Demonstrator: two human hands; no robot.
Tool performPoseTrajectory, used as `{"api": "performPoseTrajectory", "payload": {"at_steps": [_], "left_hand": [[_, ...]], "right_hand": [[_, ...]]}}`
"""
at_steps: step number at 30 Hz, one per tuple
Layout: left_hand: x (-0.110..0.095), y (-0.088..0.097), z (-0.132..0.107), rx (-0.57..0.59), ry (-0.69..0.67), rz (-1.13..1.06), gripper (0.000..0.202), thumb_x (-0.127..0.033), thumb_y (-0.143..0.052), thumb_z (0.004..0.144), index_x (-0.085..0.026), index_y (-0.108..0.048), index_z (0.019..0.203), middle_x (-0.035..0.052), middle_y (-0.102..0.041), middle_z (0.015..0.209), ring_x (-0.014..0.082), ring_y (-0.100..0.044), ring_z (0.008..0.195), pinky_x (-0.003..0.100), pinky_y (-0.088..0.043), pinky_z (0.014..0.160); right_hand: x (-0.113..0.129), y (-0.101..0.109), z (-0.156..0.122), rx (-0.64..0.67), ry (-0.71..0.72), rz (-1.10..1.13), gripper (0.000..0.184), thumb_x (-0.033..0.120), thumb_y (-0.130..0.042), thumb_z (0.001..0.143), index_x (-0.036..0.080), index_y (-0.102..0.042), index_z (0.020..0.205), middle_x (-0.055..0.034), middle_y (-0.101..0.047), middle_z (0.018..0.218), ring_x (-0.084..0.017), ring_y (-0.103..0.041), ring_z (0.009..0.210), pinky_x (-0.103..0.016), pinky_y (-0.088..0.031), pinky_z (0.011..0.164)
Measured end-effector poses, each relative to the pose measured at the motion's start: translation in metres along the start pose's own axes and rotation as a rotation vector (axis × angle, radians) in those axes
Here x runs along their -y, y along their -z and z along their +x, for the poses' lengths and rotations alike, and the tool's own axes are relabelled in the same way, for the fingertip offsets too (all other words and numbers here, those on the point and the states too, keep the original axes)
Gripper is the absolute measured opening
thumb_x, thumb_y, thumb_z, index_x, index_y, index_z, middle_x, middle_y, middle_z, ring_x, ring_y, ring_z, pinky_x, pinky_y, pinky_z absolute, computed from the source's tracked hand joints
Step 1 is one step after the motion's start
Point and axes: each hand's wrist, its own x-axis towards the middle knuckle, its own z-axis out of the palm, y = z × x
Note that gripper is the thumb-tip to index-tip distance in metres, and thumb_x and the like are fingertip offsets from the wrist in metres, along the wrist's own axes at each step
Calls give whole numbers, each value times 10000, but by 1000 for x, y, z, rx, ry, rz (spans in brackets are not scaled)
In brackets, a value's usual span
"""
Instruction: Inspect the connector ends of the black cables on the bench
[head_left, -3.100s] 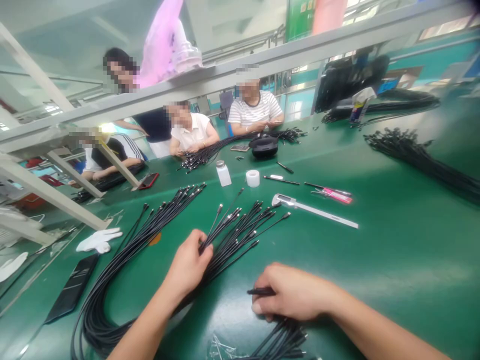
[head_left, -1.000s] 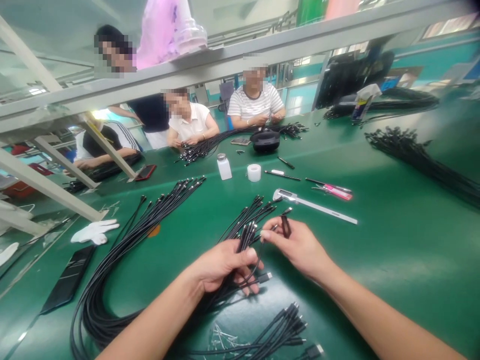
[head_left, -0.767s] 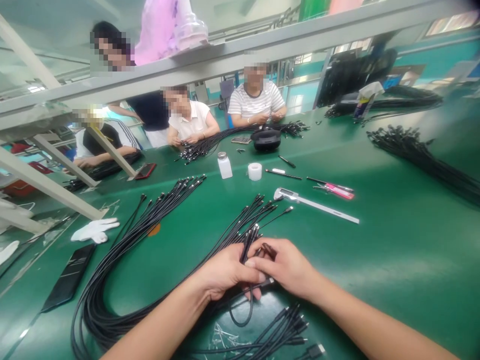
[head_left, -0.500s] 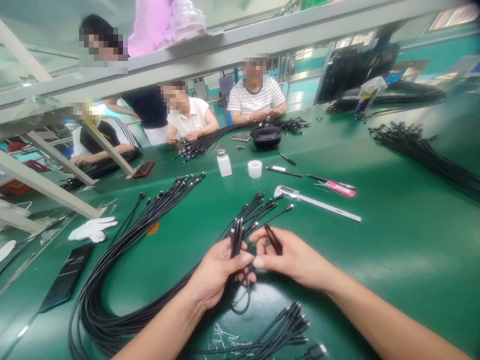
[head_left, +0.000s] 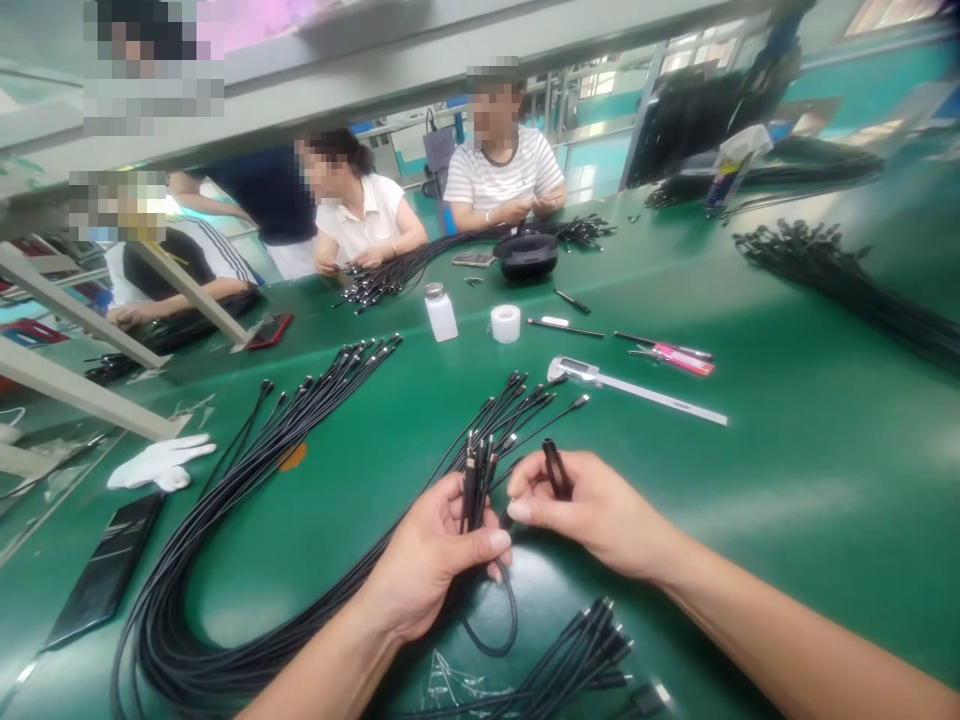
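My left hand (head_left: 435, 545) is closed around several black USB cables (head_left: 474, 490), their metal-tipped plugs pointing up above the thumb. One of these cables hangs in a small loop below the fingers. Just to the right, my right hand (head_left: 592, 505) pinches a black cable end (head_left: 505, 518) between thumb and forefinger. What look like black tweezers (head_left: 556, 468) are tucked in the same hand and stick up over the fingers. Behind both hands, more cable ends (head_left: 525, 400) fan out on the green table (head_left: 787, 520). The left fingertips are partly hidden by the cables.
A long cable bundle (head_left: 187, 530) curves along the left. Digital calipers (head_left: 652, 393), a tape roll (head_left: 505, 324), a white bottle (head_left: 441, 314) and pink-handled snips (head_left: 679, 358) lie beyond. Left are a phone (head_left: 105, 570) and white glove (head_left: 161, 463). Co-workers sit opposite.
The view has shifted slightly, so the table things sit a little higher and further left. My right fingers are now on a dark cable end, and the loop under my left hand hangs larger.
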Motion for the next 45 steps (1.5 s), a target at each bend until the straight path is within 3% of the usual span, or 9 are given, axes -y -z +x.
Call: {"api": "performPoseTrajectory", "payload": {"at_steps": [4, 6, 13, 18, 22, 29, 38, 43, 45], "left_hand": [[2, 0, -1, 44, -11, -17, 380, -198, -760, 735, -116, -528, 1024, 19, -593, 777, 97, -610, 616, 193, -517, 532], [2, 0, -1, 52, -18, -17, 360, -206, -743, 755, -113, -521, 1024, 30, -607, 785, 98, -616, 612, 194, -517, 540], [5, 0, 0, 87, 43, -42, 398, -227, -738, 764, -119, -511, 1072, 31, -622, 728, 100, -603, 563, 206, -507, 531], [6, 0, 0, 40, 19, -50, 345, -218, -724, 778, -114, -554, 1060, 66, -642, 866, 111, -621, 717, 237, -523, 703], [7, 1, 0, -25, 8, -68, 319, -168, -755, 735, -105, -587, 999, 38, -613, 870, 79, -578, 758, 194, -480, 747], [15, -3, -2, 24, 50, -15, 377, -180, -803, 683, -110, -573, 973, 13, -588, 828, 71, -540, 711, 211, -474, 694], [11, -7, -2, -50, -13, 10, 264, -254, -718, 787, -119, -599, 979, 16, -600, 840, 63, -552, 696, 195, -463, 697], [12, -8, -4, -84, -54, -4, 305, -216, -740, 761, -144, -613, 1029, 34, -630, 936, 73, -550, 772, 199, -484, 750], [12, -8, -5, -90, -68, 10, 314, -218, -748, 756, -151, -618, 1034, 20, -623, 908, 62, -537, 754, 188, -477, 752]], "right_hand": [[-1, -3, -2, 154, 16, 41, 259, 354, -738, 750, 170, -675, 922, 23, -588, 694, -53, -387, 574, -183, -304, 548], [-2, -6, -3, 181, 6, 66, 244, 369, -728, 762, 159, -677, 876, 25, -585, 638, -54, -385, 559, -182, -297, 542], [-6, -12, -3, 90, -76, 109, 328, 373, -794, 674, 142, -560, 682, 43, -523, 558, -46, -398, 526, -175, -307, 527], [-6, -11, -1, 146, -77, 138, 356, 429, -745, 723, 144, -532, 725, -4, -605, 634, -83, -490, 583, -207, -373, 585], [-6, -6, 0, 92, -27, 26, 365, 404, -744, 730, 129, -515, 660, 29, -507, 622, -57, -404, 594, -189, -319, 577], [-9, -4, 1, -69, -55, 43, 349, 386, -792, 679, 133, -573, 781, 33, -512, 630, -64, -425, 579, -197, -331, 566], [-4, -5, -2, 44, -30, 118, 300, 400, -727, 756, 110, -657, 791, 55, -417, 536, -25, -337, 472, -173, -235, 465], [-9, -7, -1, -32, -96, 212, 415, 379, -762, 726, 138, -622, 1033, 59, -462, 608, -22, -353, 493, -151, -260, 456], [-9, -7, 0, -30, -121, 197, 392, 372, -777, 709, 133, -622, 978, 58, -457, 615, -20, -350, 501, -144, -256, 448]]}}
